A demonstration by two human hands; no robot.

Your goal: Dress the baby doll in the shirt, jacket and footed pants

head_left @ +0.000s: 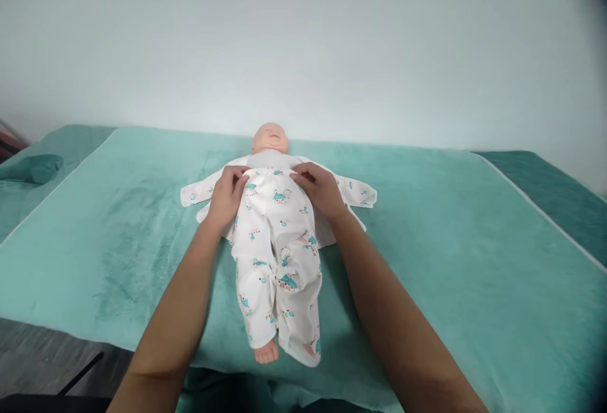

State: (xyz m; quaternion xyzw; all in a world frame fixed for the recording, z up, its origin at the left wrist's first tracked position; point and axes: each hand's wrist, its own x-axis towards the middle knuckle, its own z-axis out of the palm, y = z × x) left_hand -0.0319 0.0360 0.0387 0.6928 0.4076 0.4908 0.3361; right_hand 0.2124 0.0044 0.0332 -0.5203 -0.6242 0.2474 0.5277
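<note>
A baby doll (270, 139) lies on its back, its head toward the wall. White printed baby pants (279, 236) cover its legs and belly, with one bare foot (266, 352) showing below a leg cuff. The other foot is mostly inside its pant leg. Under the doll a white printed baby shirt (356, 193) is spread open, sleeves out to both sides. My left hand (230, 195) pinches the waistband at its left edge. At the right edge my right hand (318, 188) pinches the same waistband. Both sets of fingertips are partly hidden.
A teal plush cover (450, 261) with pale seams lies under the doll. Behind it rises a white wall (303, 46). A dark green bundle (31, 169) sits at the far left. Grey floor (42, 353) shows at the lower left, below the cover's front edge.
</note>
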